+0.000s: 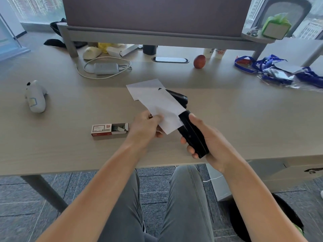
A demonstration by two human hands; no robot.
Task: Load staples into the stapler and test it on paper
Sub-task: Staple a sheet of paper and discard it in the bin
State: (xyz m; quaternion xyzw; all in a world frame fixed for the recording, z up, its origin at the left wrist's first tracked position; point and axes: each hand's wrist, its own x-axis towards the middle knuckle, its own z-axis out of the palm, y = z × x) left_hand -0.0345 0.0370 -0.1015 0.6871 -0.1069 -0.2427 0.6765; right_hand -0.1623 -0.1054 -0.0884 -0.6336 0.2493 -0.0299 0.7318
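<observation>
My right hand (pixel 208 142) grips a black stapler (pixel 191 133), held above the desk's front edge with its nose pointing away and to the left. My left hand (pixel 146 128) pinches a white sheet of paper (pixel 164 109) by its near edge. The sheet's right corner sits in the stapler's mouth. A second white sheet (pixel 143 88) lies on the desk just behind it. An open red and white staple box (pixel 109 129) lies on the desk to the left of my left hand, with staples showing in its tray.
A black object (pixel 180 97) lies partly under the papers. Further off on the desk (pixel 70 151) are a white plush toy (pixel 35 96), a charger with cable (pixel 105 68), an apple (pixel 199 61) and blue lanyards (pixel 272 70). A monitor riser (pixel 157 36) spans the back.
</observation>
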